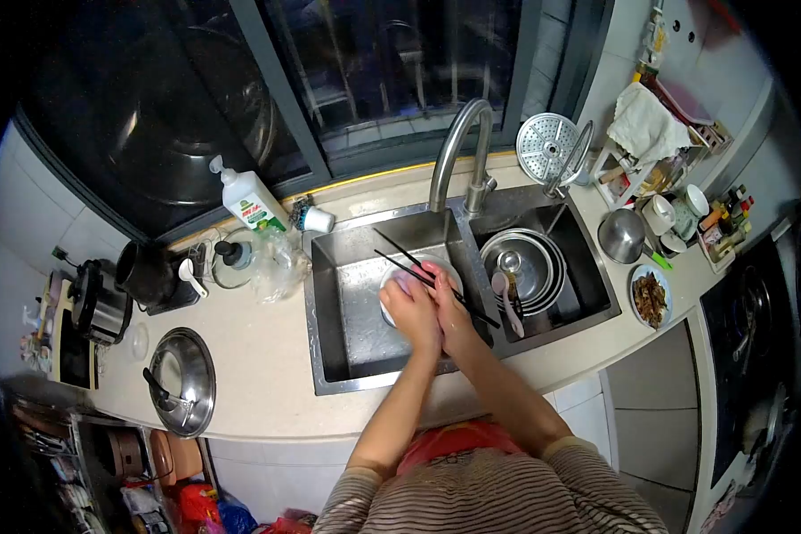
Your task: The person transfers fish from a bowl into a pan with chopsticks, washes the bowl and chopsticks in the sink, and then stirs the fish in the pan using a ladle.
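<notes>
In the head view, the left hand (409, 313) and right hand (454, 313) are closed together around the black chopsticks (398, 262), seemingly to keep the thin pair trapped between the palms; whether the left fingers also grasp something else cannot be told. The chopsticks slant over the white bowl (452, 270) in the left basin (358, 343), probably so drips fall inside, below the tap (441, 169), while nested metal pans (556, 283) sit in the right basin (583, 307), the stacking apparently saving room.
</notes>
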Motion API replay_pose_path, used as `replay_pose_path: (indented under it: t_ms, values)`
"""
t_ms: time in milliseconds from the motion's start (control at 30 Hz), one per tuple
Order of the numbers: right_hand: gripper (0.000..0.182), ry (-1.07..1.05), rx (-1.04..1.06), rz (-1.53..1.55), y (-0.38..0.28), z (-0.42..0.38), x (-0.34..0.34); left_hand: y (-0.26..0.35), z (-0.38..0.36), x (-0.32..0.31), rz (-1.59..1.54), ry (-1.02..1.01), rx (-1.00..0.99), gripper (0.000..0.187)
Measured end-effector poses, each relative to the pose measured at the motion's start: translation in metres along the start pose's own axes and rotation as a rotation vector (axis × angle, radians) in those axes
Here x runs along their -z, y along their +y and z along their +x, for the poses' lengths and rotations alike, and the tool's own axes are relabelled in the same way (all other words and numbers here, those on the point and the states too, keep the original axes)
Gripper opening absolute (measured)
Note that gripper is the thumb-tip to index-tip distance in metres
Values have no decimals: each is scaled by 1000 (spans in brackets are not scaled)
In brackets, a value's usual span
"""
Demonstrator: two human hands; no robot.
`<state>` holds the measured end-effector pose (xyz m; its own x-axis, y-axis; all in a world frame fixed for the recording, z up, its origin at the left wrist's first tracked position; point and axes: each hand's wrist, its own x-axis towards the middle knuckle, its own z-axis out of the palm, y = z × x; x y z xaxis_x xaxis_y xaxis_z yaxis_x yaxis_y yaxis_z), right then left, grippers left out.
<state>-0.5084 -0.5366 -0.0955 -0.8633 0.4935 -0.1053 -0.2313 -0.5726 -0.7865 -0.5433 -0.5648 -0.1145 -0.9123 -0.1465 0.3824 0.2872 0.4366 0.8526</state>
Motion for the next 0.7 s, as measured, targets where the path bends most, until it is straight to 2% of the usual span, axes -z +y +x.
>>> replay_pose_path:
  t_ms: [33,67,100,133,200,233,267,333,467,567,600,700]
  values:
    - [45,30,-2,-6,0,-6,-1,-24,3,-15,-160,-29,123,19]
    - [45,-87,-12,-53,-6,-15,-1,-51,8,-32,-328,-55,245,20]
    - [44,-84,-20,54,-7,-18,2,-63,14,-42,-499,-81,366,20]
    - [44,-81,-29,166,-8,-20,4,-28,24,-16,-793,-301,547,25]
    - [46,-63,-20,452,-15,-19,-1,-20,38,-4,-1240,-507,826,27]
    - [45,-62,-43,498,-18,-19,-5,-16,41,1,-1456,-614,969,28]
    - [43,-60,-65,542,-21,-18,-10,-9,41,4,-1593,-773,972,29]
    - [42,-16,-185,627,-41,-14,-18,4,36,5,-1571,-687,991,29]
    - [38,-277,-100,557,-21,8,6,14,15,7,-1512,-481,1027,30]
    - [49,-78,39,161,-9,12,10,1,5,1,-1381,-421,949,31]
    - [41,-5,24,-62,-28,2,-3,-27,0,-9,-1345,-439,973,35]
    - [33,-57,316,-458,-44,7,8,16,-2,27,-1212,-311,975,38]
